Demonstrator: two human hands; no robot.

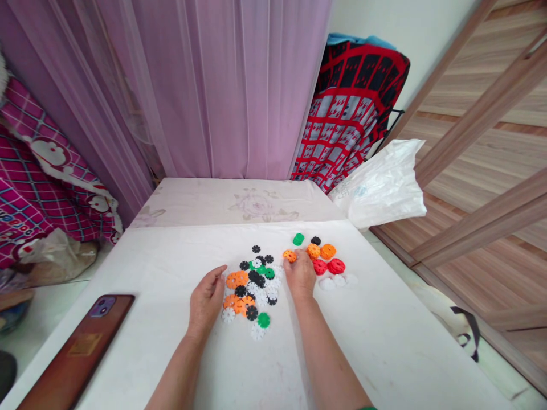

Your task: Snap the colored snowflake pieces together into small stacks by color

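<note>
Right hand (pixel 300 274): fingers (pixel 296 261) bunched closed on an orange snowflake disc (pixel 289 256). Left hand (pixel 206 302): fingers (pixel 217 279) loosely open, holding nothing, tips just beside a mixed heap of plastic snowflake discs (pixel 252 290) in black, white, orange and green. Ahead of the right fingers lies a looser group of red discs (pixel 327 266), orange discs (pixel 320 250) and white discs (pixel 334 281) on the white-covered worktop (pixel 384 347). Risks: toothed edges may snag neighbouring discs and drag them along; a careless wrist could scatter the heap; white discs are easily overlooked against the white cover.
</note>
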